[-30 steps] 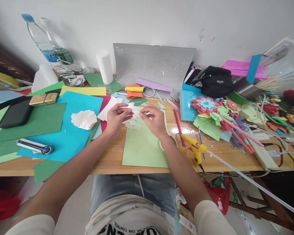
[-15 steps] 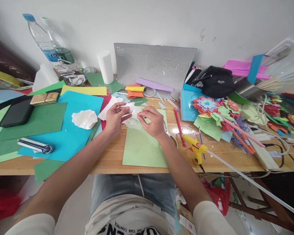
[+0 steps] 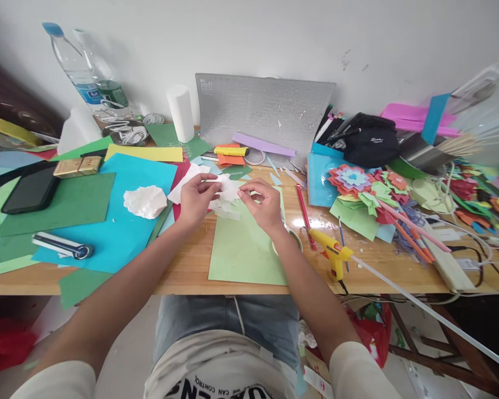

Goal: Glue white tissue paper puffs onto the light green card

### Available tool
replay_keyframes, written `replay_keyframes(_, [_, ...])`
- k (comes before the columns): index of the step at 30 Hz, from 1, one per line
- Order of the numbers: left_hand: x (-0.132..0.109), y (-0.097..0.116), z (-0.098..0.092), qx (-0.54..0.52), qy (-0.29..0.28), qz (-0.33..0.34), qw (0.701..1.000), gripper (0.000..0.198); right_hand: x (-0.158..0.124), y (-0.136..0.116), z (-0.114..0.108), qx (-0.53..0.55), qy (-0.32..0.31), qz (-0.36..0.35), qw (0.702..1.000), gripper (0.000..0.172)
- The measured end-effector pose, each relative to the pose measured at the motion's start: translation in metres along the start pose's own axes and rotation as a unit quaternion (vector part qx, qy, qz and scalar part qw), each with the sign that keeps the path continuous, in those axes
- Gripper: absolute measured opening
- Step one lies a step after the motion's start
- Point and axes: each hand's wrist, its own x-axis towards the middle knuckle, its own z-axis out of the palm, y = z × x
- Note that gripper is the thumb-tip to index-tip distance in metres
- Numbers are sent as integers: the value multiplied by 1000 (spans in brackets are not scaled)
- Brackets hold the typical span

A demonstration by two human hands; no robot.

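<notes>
Fingers (image 3: 210,193) of the left hand (image 3: 193,204) hold the near-side edge of a white paper piece (image 3: 229,187), thumb set against fingertips, while those of the right hand (image 3: 265,206) pinch its opposite edge. Neither hand is clenched; both grips look light (the exact contact at each tip is too small to make out).

The paper sits between the 2 hands, above the far end of a light green sheet (image 3: 245,252) and just over some translucent scraps (image 3: 227,211). Whether it touches them, I cannot tell. The green sheet lies flat on the wooden surface (image 3: 178,271).

The step in hand seems to be fine work on that paper – steadying it from the left while the right works its edge. The next move, I judge, calls for a gentle, even hold on both sides, since such thin stuff could tear or crease.

As for direction, the piece spans from hand to hand, left to right across the person's front. Its outline is ragged and partly covered, so no clear long axis shows – and neither end reads as a front.
</notes>
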Motion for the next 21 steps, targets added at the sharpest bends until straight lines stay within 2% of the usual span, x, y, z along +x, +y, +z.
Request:
replay_keyframes(2, [1, 0, -2, 91, 4, 58, 994, 24, 2, 4, 3, 9, 2, 53, 999, 14])
replay_keyframes(4, [1, 0, -2, 134, -7, 92, 987, 19, 3, 10, 6, 21, -6, 95, 995, 16])
replay_keyframes(7, [0, -3, -1, 117, -53, 89, 988, 17, 4, 17, 11, 53, -32, 140, 988, 19])
replay_keyframes(11, [-3, -3, 1, 101, -97, 59, 988, 25, 4, 20, 17, 77, -25, 166, 983, 22])
replay_keyframes(16, [-3, -2, 0, 188, -88, 84, 975, 27, 6, 15, 16, 102, -2, 188, 977, 24])
replay_keyframes(18, [0, -5, -2, 260, -67, 128, 955, 23, 7, 14, 13, 117, 9, 198, 973, 23])
replay_keyframes(21, [7, -13, -8, 401, -44, 224, 887, 19, 8, 15, 9, 142, 1, 214, 967, 22])
